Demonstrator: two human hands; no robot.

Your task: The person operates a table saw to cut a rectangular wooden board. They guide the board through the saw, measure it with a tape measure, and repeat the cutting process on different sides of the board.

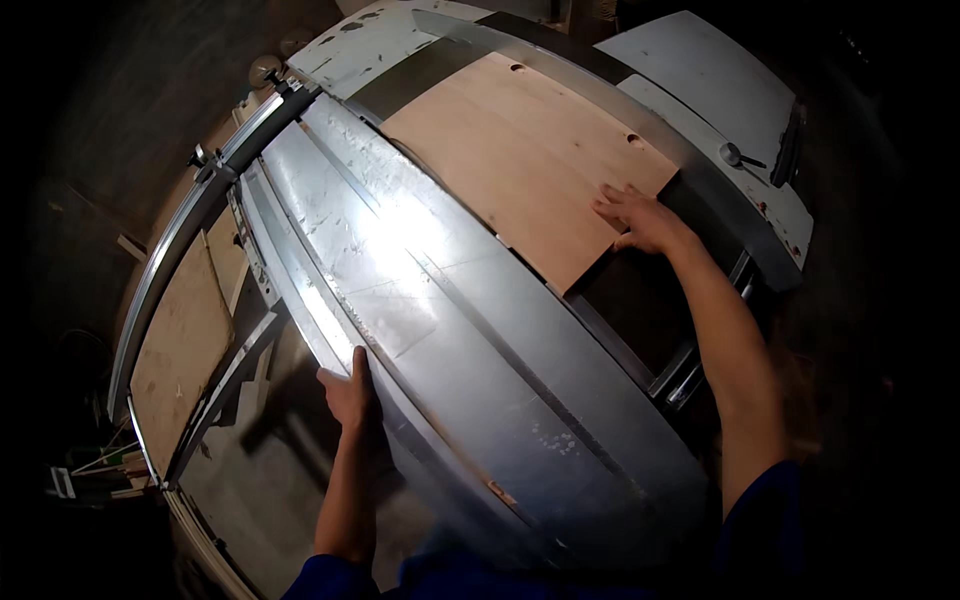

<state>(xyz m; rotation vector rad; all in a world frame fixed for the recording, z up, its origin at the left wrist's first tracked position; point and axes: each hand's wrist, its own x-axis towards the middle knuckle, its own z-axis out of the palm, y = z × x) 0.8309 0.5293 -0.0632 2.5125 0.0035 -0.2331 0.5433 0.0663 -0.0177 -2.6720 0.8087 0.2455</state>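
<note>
A flat, light wooden board with two round holes near its far edge lies beyond a long shiny metal sliding table. My right hand rests on the board's near right corner, fingers spread over the top and the thumb by its edge. Nothing is gripped in it. My left hand holds the left edge of the metal sliding table, thumb on top; its other fingers are partly hidden below the edge.
A metal fence rail with black knobs curves along the left. Below it lies a worn wooden panel. A grey rail runs past the board's far side, beside a pale plate and a round-headed lever. Wood offcuts lie at lower left.
</note>
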